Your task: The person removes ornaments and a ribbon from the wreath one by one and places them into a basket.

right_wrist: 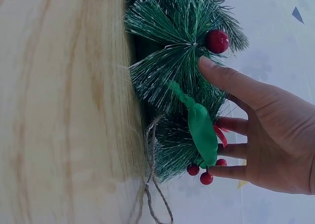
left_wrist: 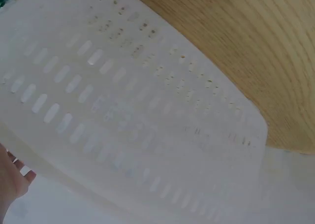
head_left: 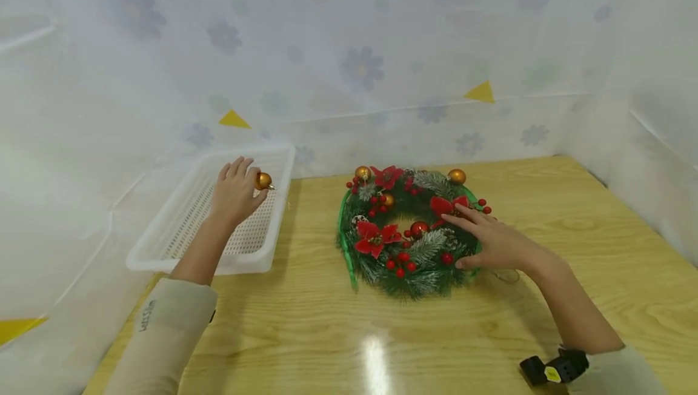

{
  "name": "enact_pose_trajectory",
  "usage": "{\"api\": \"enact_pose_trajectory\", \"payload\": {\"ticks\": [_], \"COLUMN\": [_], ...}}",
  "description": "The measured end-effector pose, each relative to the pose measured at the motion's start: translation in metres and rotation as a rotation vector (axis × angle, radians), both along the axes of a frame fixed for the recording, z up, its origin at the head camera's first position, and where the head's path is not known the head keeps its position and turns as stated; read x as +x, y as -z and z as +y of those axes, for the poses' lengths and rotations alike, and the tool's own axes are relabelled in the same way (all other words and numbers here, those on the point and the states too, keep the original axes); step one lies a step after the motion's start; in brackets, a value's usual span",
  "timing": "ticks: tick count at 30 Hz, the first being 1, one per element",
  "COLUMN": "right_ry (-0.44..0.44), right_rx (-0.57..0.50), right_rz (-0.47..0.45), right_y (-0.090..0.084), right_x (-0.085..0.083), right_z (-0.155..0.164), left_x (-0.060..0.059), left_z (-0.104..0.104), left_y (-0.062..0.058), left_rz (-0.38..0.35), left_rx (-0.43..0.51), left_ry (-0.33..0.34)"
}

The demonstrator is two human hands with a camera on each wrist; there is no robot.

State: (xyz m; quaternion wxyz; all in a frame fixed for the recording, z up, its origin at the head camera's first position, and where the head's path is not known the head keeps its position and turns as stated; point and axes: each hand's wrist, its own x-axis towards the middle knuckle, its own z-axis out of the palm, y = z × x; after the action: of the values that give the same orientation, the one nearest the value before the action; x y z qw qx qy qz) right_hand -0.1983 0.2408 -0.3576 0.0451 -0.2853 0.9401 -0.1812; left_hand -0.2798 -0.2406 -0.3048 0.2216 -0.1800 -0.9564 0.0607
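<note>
In the head view, my left hand (head_left: pixel 235 192) pinches a small gold Christmas bauble (head_left: pixel 263 180) between thumb and fingers, over the white plastic basket (head_left: pixel 259 262). The left wrist view shows only part of that hand (left_wrist: pixel 12 179) beyond the basket's slotted wall (left_wrist: pixel 147 101); the bauble is out of sight there. A green wreath (head_left: pixel 420 271) with red poinsettias, red berries, frosted sprigs and gold baubles lies flat on the table. At its right side my right hand (head_left: pixel 498 240) has its fingers spread, fingertips at a red poinsettia (head_left: pixel 444 206) and thumb (right_wrist: pixel 221 76) by the pine needles.
Green ribbon (right_wrist: pixel 202 135) runs around the wreath's outer edge, and a twine loop (right_wrist: pixel 152 184) trails from its right side. The wooden table (head_left: pixel 305 334) meets a white flowered sheet (head_left: pixel 327 49) at the back and sides. Yellow triangles (head_left: pixel 481 92) mark the sheet.
</note>
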Motion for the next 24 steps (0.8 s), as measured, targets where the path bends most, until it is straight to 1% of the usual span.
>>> {"api": "enact_pose_trajectory", "payload": {"ticks": [4, 9, 14, 20, 24], "right_ry": [0.0, 0.004, 0.005, 0.008, 0.006], "right_rx": [-0.003, -0.001, 0.007, 0.018, 0.02], "right_rz": [-0.003, 0.008, 0.009, 0.014, 0.011], "right_y": [0.001, 0.0, -0.001, -0.002, -0.002], "right_x": [0.0, -0.001, -0.003, -0.002, -0.001], "right_z": [-0.001, -0.001, -0.002, -0.002, -0.001], "left_x": [-0.003, -0.006, -0.01, -0.013, -0.014], "left_z": [-0.011, -0.022, -0.032, -0.039, -0.04], "left_y": [0.009, 0.018, 0.026, 0.034, 0.04], "left_rz": [-0.009, -0.056, -0.114, -0.212, -0.242], "left_rx": [-0.036, -0.083, -0.118, -0.171, -0.194], "left_ry": [-0.006, -0.013, -0.016, -0.025, -0.016]}}
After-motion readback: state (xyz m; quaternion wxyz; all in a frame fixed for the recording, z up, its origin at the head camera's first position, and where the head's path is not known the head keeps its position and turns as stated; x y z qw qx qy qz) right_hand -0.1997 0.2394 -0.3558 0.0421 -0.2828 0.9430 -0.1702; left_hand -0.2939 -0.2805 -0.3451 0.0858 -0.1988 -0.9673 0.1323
